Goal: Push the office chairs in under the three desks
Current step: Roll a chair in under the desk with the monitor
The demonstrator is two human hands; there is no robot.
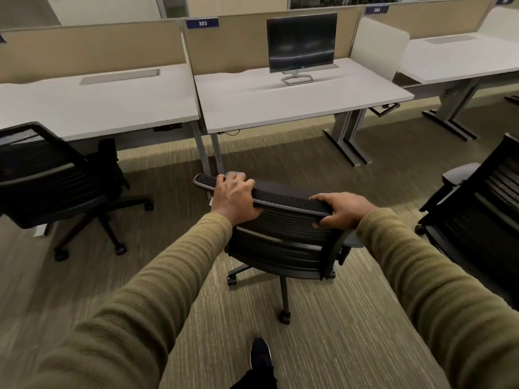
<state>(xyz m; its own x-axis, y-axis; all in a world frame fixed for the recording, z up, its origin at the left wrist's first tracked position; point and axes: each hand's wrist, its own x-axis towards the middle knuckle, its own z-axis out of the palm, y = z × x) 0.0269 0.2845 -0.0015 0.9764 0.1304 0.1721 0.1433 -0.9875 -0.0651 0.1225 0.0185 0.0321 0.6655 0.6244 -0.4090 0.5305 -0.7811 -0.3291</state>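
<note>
Mesh chair back (280,198) in both fists.

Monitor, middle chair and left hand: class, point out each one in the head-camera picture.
Monitor (302,40), head view, centre of its dark screen.
Middle chair (283,197), head view, top rail of its mesh backrest.
Left hand (234,196), head view, back of the hand gripping the rail.
</note>
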